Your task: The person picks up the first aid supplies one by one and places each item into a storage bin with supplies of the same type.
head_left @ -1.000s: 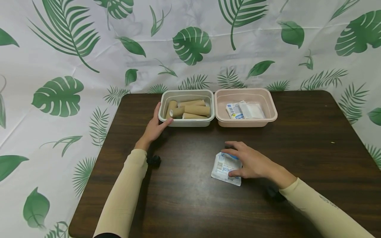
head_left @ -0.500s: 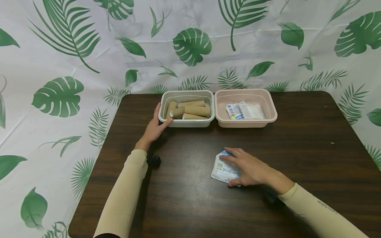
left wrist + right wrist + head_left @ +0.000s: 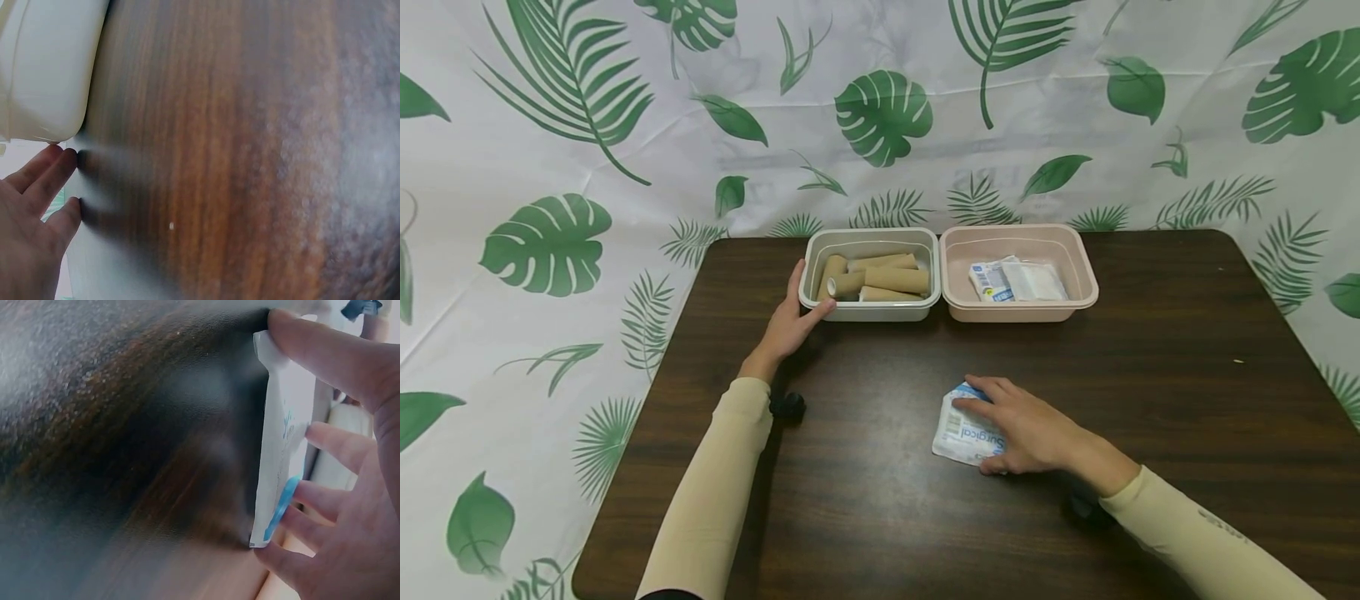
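Note:
A flat white packet (image 3: 958, 433) with a blue end and the print "Surgical" lies on the dark wooden table. My right hand (image 3: 1037, 429) spans it from the right, thumb at the near edge and fingers over the far part. In the right wrist view, thumb and fingertips hold the packet (image 3: 284, 434) by its opposite edges, and it still lies against the tabletop. My left hand (image 3: 784, 329) touches the left front corner of a grey bin (image 3: 876, 312) with extended fingers and thumb. Short brown cardboard tubes (image 3: 897, 279) lie in that bin.
A pink bin (image 3: 1011, 312) stands right beside the grey one, holding white packets (image 3: 1036, 281). Behind the table (image 3: 865, 517) hangs a white cloth (image 3: 805, 192) with green leaves. A tiny yellow scrap (image 3: 1238, 361) lies at the table's right side.
My right hand has shifted slightly toward me, and its thumb has come to the packet's near edge. The packet and both bins keep their places. My left hand has not moved.

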Demonstrator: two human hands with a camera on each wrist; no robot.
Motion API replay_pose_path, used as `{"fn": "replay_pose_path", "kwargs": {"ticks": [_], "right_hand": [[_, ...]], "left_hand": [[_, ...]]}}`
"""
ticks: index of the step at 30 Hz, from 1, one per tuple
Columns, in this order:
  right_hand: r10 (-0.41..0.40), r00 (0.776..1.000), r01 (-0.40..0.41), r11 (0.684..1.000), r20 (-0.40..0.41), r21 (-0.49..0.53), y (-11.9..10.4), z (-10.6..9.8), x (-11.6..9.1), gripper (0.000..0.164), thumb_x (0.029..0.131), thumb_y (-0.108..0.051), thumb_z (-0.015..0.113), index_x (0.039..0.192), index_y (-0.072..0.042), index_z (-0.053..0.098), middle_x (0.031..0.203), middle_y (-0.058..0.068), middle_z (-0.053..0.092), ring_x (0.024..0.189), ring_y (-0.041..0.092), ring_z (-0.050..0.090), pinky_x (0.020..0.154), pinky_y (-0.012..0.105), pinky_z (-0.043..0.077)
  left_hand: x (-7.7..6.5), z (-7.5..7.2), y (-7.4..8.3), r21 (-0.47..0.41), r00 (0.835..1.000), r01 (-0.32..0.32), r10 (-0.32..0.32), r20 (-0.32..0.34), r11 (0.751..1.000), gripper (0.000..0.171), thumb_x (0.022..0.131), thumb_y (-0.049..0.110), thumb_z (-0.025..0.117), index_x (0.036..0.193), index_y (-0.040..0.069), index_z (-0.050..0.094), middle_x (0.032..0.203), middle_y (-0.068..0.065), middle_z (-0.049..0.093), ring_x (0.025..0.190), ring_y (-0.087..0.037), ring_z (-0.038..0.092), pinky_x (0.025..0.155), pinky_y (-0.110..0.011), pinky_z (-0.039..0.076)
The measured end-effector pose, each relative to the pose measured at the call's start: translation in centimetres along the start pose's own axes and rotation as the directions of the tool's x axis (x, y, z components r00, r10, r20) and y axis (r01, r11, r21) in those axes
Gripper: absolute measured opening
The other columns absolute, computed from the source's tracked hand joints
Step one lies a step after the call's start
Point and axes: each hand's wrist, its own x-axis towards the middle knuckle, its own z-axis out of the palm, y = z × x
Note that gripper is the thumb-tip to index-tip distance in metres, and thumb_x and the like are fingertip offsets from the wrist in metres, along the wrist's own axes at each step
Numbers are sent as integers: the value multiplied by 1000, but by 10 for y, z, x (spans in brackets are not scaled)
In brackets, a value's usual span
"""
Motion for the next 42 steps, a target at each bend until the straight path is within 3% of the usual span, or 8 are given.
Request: {"fn": "replay_pose_path", "kwargs": {"ticks": [23,28,35,42], "right_hand": [[-18,1000,18,1000,8,-20,-4,-3,1,79,74,-43,84,143,-21,51,155,17,30,132,34,39,102,58,37],[-36,999,36,999,-11,-26,-5,-6,3,80,73,-44,84,143,-22,52,155,16,31,132,33,39,102,56,37],[-35,997,32,998,-62,-46,-6,-22,7,82,71,-42,86,143,-22,52,155,15,31,132,32,40,101,55,39],[-12,993,8,999,-117,-36,3,-52,12,84,72,-40,86,144,-19,51,157,14,28,134,35,37,103,57,35]], "left_hand": [[1,0,-1,0,1000,4,-4,-3,1000,89,90,57,61,154,49,0,152,-18,36,132,-37,43,105,-56,32],[1,0,-1,-1,1000,5,-5,1,1000,90,90,57,61,156,44,1,152,-19,36,132,-38,43,105,-57,32],[1,0,-1,0,1000,9,-9,3,1000,89,90,58,61,154,48,0,153,-17,35,133,-37,42,105,-56,32],[0,0,0,-4,1000,4,-4,3,1000,89,90,58,61,154,48,0,153,-17,35,133,-37,42,105,-57,32]]}}
